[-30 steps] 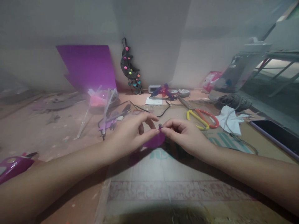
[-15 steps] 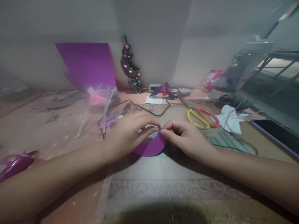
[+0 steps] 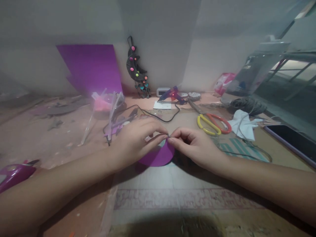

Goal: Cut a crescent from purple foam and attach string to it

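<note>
My left hand (image 3: 138,140) and my right hand (image 3: 195,146) meet at the middle of the table, fingertips pinched together on the top edge of a rounded purple paper piece (image 3: 158,156). A tiny dark bit sits between the fingertips; I cannot make out what it is. The paper's lower curve hangs below the fingers, just above a sheet of printed cardboard (image 3: 172,187). Both hands are closed in a pinch.
Yellow and orange scissors (image 3: 213,124) lie right of my hands, a white crumpled paper (image 3: 243,125) beyond. A glue gun (image 3: 171,94) with its black cord, a purple sheet (image 3: 92,67) and a moon ornament (image 3: 136,70) stand at the wall. A phone (image 3: 292,141) lies far right.
The purple piece has turned so more of its rounded face shows below my fingers. My hands have stayed pinched together, shifting only slightly.
</note>
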The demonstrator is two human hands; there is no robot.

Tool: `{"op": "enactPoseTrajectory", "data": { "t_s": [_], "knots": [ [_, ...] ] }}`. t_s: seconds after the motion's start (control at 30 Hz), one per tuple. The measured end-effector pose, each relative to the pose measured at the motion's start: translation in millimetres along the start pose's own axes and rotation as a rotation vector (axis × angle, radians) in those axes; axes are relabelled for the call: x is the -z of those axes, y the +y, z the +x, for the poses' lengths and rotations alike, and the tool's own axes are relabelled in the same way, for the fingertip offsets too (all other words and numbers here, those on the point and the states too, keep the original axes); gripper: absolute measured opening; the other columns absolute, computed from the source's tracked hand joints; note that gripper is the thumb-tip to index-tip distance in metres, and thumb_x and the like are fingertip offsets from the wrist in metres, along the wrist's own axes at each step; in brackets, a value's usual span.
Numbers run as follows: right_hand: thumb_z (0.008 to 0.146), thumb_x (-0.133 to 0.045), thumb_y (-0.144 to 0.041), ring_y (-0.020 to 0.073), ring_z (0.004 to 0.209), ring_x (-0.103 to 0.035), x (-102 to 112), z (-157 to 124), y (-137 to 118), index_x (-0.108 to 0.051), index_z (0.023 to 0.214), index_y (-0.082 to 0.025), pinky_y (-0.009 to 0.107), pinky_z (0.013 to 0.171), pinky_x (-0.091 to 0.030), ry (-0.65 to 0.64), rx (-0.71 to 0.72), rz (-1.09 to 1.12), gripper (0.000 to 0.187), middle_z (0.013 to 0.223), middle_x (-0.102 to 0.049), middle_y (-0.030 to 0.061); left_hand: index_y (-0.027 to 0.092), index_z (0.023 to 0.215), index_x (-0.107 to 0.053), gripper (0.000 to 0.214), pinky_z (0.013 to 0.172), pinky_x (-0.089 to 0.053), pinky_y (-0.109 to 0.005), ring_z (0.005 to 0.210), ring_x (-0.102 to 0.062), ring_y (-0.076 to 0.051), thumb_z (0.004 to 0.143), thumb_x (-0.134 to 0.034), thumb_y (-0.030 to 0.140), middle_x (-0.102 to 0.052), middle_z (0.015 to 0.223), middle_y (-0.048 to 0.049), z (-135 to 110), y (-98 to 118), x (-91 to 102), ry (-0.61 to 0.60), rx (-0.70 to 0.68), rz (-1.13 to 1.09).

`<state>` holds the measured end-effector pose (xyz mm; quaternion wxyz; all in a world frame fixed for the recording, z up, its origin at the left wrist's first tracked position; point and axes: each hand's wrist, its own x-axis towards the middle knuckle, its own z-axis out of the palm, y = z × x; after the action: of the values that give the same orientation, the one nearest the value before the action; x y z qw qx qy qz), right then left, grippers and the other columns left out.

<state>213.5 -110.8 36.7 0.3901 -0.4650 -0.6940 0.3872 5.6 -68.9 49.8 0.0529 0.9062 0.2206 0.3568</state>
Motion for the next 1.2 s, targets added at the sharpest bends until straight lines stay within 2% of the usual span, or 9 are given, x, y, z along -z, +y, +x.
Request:
{"op": "enactPoseTrajectory", "data": {
  "t_s": [0.23,0.33,0.43,0.5,0.7,0.83,0.93,1.1,1.2],
  "knots": [
    [0.088,-0.061,-0.033,0.0113,0.060,-0.054,0,0,2,-0.065,0.077,-0.019,0.025,0.056,-0.041,-0.005,-0.005,0.020,0.018,0.066,-0.062,-0.0019,0.018,0.098,-0.069,0.011,0.078,-0.050,-0.027,0.089,-0.068,-0.015,0.097,-0.058,0.020,-0.074,0.094,-0.0032,0,-4,-3.1,0.008,-0.021,0.019],
    [0.088,-0.061,-0.035,0.0102,0.053,-0.050,1,2,3,-0.062,0.077,-0.019,0.024,0.052,-0.039,0.002,-0.040,0.110,0.019,0.061,-0.057,-0.0037,0.021,0.121,-0.064,0.024,0.082,-0.051,-0.028,0.094,-0.068,-0.015,0.099,-0.053,0.018,-0.074,0.103,-0.0031,-2,-4,-3.0,0.014,0.039,-0.011],
    [0.088,-0.061,-0.036,0.0096,0.052,-0.047,1,4,5,-0.061,0.078,-0.019,0.024,0.050,-0.038,0.014,-0.062,0.139,0.020,0.060,-0.053,-0.0050,0.024,0.138,-0.052,0.041,0.079,-0.052,-0.029,0.086,-0.067,-0.014,0.097,-0.058,0.023,-0.074,0.106,-0.0018,-4,-1,-3.9,-0.029,0.159,-0.047],
    [0.089,-0.060,-0.038,0.0095,0.053,-0.045,1,5,6,-0.061,0.078,-0.019,0.024,0.051,-0.037,0.015,-0.046,0.125,0.021,0.061,-0.052,-0.0051,0.025,0.137,-0.053,0.043,0.078,-0.052,-0.028,0.084,-0.067,-0.014,0.095,-0.062,0.025,-0.073,0.103,-0.0007,-5,1,-7.3,-0.047,0.211,-0.087],
    [0.090,-0.059,-0.040,0.0099,0.052,-0.045,1,12,19,-0.062,0.080,-0.018,0.024,0.050,-0.035,-0.017,-0.065,0.083,0.024,0.060,-0.051,-0.0050,0.019,0.122,-0.062,0.028,0.075,-0.056,-0.025,0.083,-0.068,-0.013,0.095,-0.061,0.023,-0.072,0.091,-0.0012,-10,0,-28.3,-0.007,0.363,-0.245],
    [0.088,-0.062,-0.039,0.0112,0.060,-0.050,3,17,25,-0.065,0.089,-0.018,0.025,0.055,-0.038,-0.026,-0.050,0.026,0.022,0.071,-0.058,-0.0016,0.019,0.115,-0.065,0.021,0.076,-0.056,-0.026,0.083,-0.068,-0.013,0.094,-0.061,0.022,-0.073,0.093,-0.0017,-11,-3,-35.3,0.010,0.371,-0.302],
    [0.086,-0.065,-0.038,0.0111,0.058,-0.049,4,18,26,-0.060,0.100,-0.019,0.025,0.054,-0.038,-0.010,-0.051,0.057,0.023,0.067,-0.054,-0.0047,0.020,0.116,-0.065,0.022,0.076,-0.056,-0.025,0.083,-0.068,-0.012,0.094,-0.061,0.021,-0.073,0.094,-0.0012,-10,-6,-35.5,0.012,0.384,-0.312],
    [0.089,-0.062,-0.034,0.0104,0.059,-0.052,5,21,28,-0.058,0.090,-0.019,0.026,0.056,-0.042,0.029,-0.027,0.101,0.016,0.072,-0.057,-0.0030,0.018,0.118,-0.064,0.026,0.075,-0.056,-0.026,0.081,-0.068,-0.013,0.092,-0.062,0.020,-0.072,0.088,-0.0010,-9,-10,-36.7,-0.001,0.452,-0.334],
    [0.088,-0.063,-0.033,0.0115,0.060,-0.054,8,24,30,-0.059,0.101,-0.019,0.026,0.057,-0.043,0.037,-0.042,0.083,0.020,0.073,-0.057,-0.0034,0.018,0.119,-0.064,0.027,0.075,-0.056,-0.027,0.081,-0.068,-0.014,0.092,-0.061,0.021,-0.072,0.088,-0.0016,-10,-10,-38.1,-0.003,0.442,-0.352]
  ]
}}
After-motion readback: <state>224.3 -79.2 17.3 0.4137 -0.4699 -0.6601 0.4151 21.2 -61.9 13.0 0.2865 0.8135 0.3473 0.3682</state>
